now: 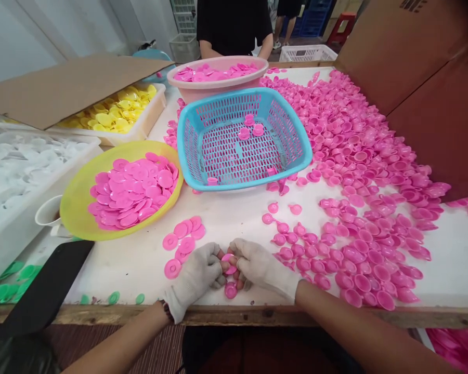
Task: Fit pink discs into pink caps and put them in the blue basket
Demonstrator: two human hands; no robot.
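Near the table's front edge, my left hand (pixel 203 271) and my right hand (pixel 256 266), both in pale gloves with bare fingertips, meet around a small pink plastic disc (pixel 229 264). The fingers of both hands are closed on it, and they partly cover it. Just below the fingertips lies a pink toy cup (pixel 230 290) on the white tabletop. Several loose pink discs (pixel 173 268) lie beside my left hand. To the right of my right hand, loose pink cups (pixel 297 250) spread out toward a large heap (pixel 359 156).
A blue basket (pixel 245 182) holds a few pink cups. On the left stand a yellow bowl (pixel 76 221) of pink discs, a black phone-like slab (pixel 49 288) and bins of white and yellow pieces. A pink basin (pixel 218 89) stands behind; a person (pixel 234 26) faces me. Cardboard (pixel 421 104) borders the right.
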